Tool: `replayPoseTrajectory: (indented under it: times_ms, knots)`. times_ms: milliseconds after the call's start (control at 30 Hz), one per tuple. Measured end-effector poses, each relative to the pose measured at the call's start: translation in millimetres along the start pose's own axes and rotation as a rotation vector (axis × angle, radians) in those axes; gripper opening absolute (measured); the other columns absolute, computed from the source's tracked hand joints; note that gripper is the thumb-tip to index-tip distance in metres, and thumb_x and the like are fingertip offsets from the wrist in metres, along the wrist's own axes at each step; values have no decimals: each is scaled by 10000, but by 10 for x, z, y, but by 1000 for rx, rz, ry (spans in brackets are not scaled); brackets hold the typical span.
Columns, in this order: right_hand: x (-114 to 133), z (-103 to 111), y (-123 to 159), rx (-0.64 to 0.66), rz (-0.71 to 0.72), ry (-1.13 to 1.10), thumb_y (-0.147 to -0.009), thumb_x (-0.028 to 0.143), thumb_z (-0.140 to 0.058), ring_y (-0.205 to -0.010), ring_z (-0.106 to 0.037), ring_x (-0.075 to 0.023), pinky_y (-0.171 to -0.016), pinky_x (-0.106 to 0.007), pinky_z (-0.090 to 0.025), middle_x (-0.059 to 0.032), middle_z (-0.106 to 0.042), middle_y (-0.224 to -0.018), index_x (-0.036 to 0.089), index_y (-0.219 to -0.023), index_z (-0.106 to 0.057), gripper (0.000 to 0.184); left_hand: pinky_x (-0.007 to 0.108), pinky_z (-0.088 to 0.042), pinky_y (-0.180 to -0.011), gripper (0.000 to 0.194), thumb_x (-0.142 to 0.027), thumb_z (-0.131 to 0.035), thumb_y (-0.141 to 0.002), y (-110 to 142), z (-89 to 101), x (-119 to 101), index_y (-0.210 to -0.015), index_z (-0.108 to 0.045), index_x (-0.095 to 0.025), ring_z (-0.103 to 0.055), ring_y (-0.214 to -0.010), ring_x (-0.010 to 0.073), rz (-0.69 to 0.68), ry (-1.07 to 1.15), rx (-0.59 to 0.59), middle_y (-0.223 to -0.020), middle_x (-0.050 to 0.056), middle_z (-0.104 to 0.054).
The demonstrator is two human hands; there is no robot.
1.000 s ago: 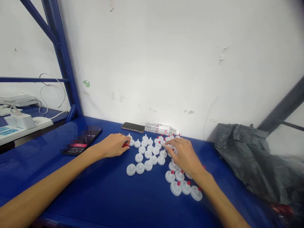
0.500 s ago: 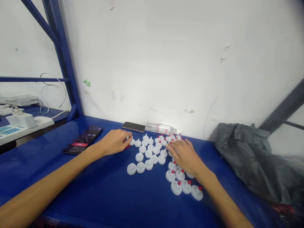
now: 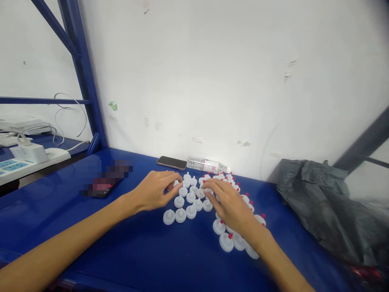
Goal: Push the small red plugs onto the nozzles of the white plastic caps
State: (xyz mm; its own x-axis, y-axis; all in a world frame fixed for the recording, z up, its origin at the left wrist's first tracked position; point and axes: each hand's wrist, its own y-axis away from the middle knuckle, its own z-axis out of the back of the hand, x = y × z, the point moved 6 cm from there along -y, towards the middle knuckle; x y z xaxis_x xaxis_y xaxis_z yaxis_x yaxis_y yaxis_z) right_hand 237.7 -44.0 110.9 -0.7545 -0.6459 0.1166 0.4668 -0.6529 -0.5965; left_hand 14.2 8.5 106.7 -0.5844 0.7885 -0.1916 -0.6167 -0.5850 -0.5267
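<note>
White round spout caps (image 3: 180,215) with upright nozzles stand in loose rows on the blue table. My left hand (image 3: 158,188) is at the left edge of this group, thumb and fingertips curled close together; whatever is between them is too small to make out. To the right, my right hand (image 3: 229,200) reaches over the caps, its thumb and fingertips closed around the nozzle of a white spout cap (image 3: 200,193). Below and beyond this hand are more white caps with small red tips (image 3: 230,236) on their nozzles, some hidden by the hand and wrist.
Against the wall lie a dark phone (image 3: 172,162) and a clear plastic bottle (image 3: 209,165) on its side. Another phone (image 3: 105,188), partly blurred out, lies left. A grey plastic bag (image 3: 316,202) slumps at right. A power strip (image 3: 36,162) stands beyond the blue frame (image 3: 88,81).
My left hand has moved right, from the small red pieces toward the white caps. My right hand has shifted slightly left and down to a cap in the white group.
</note>
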Motion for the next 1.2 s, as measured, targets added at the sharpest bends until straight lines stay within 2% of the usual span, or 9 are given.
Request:
replayPoseTrajectory:
  times_ms: [100, 167, 333, 533, 667, 833, 967, 1067, 1200]
  knots:
    - [231, -70, 5, -20, 89, -43, -1052, 197, -619, -1060, -807, -259, -935, -442, -692, -44, -833, -1127, 293, -1185, -625, 163, 324, -406, -663, 205, -391, -580, -1092, 28, -98, -138, -1167, -684, -231, -650, -675, 174, -54, 1, 30, -762, -39, -679]
    - [339, -95, 11, -35, 131, -63, -1041, 195, -647, -1040, -804, -253, -914, -433, -698, -38, -830, -1118, 301, -1167, -593, 173, 331, -383, -638, 179, -398, -581, -1094, 45, -168, -207, -1091, -666, -241, -636, -657, 174, -92, -4, 61, -774, -36, -678]
    - [447, -69, -9, -51, 189, -87, -1047, 190, -641, -958, -789, -229, -883, -409, -702, -17, -815, -1058, 307, -1122, -573, 155, 371, -317, -596, 264, -278, -408, -1127, 54, -246, -324, -907, -552, -252, -635, -671, 202, -140, -13, 112, -809, 14, -689]
    - [437, -10, -25, -18, 174, -79, -1067, 190, -604, -1063, -803, -221, -959, -397, -704, -10, -834, -1135, 332, -1122, -612, 152, 383, -313, -584, 230, -266, -405, -1114, 25, -261, -386, -915, -520, -265, -633, -651, 228, -99, 17, 167, -774, 21, -676]
    - [413, -26, -5, -13, 160, -67, -1084, 219, -588, -1076, -812, -228, -956, -428, -719, 4, -842, -1130, 368, -1137, -639, 167, 385, -283, -583, 230, -373, -465, -1108, 27, -268, -370, -912, -522, -268, -626, -672, 249, -70, 73, 190, -790, 36, -673]
    - [424, 47, -26, -39, 198, -57, -1095, 229, -593, -1092, -813, -228, -968, -440, -715, -24, -853, -1155, 350, -1151, -639, 141, 373, -290, -603, 323, -375, -385, -1141, 14, -237, -319, -854, -484, -266, -513, -599, 199, -33, 246, 188, -695, -13, -568]
    - [490, 122, -81, -81, 237, -35, -1100, 192, -573, -1170, -798, -232, -1023, -450, -693, -59, -856, -1215, 313, -1133, -659, 151, 347, -308, -590, 471, -515, -333, -1166, -28, -211, -296, -781, -420, -259, -409, -564, 164, 59, 416, 136, -630, -51, -433]
    - [512, 116, -104, -95, 260, -4, -1101, 185, -559, -1193, -793, -219, -1068, -423, -673, -43, -859, -1234, 305, -1097, -685, 175, 322, -336, -538, 541, -595, -300, -1155, -44, -250, -301, -732, -360, -264, -370, -537, 148, 135, 538, 125, -604, -58, -388]
    - [210, 210, -66, -120, 146, 67, -1083, 169, -526, -1235, -779, -247, -1097, -436, -655, -39, -855, -1229, 319, -1067, -708, 237, 308, -323, -452, 538, -544, -204, -1142, -61, -169, -173, -670, -250, -290, -286, -457, 133, 234, 591, 80, -518, -66, -293]
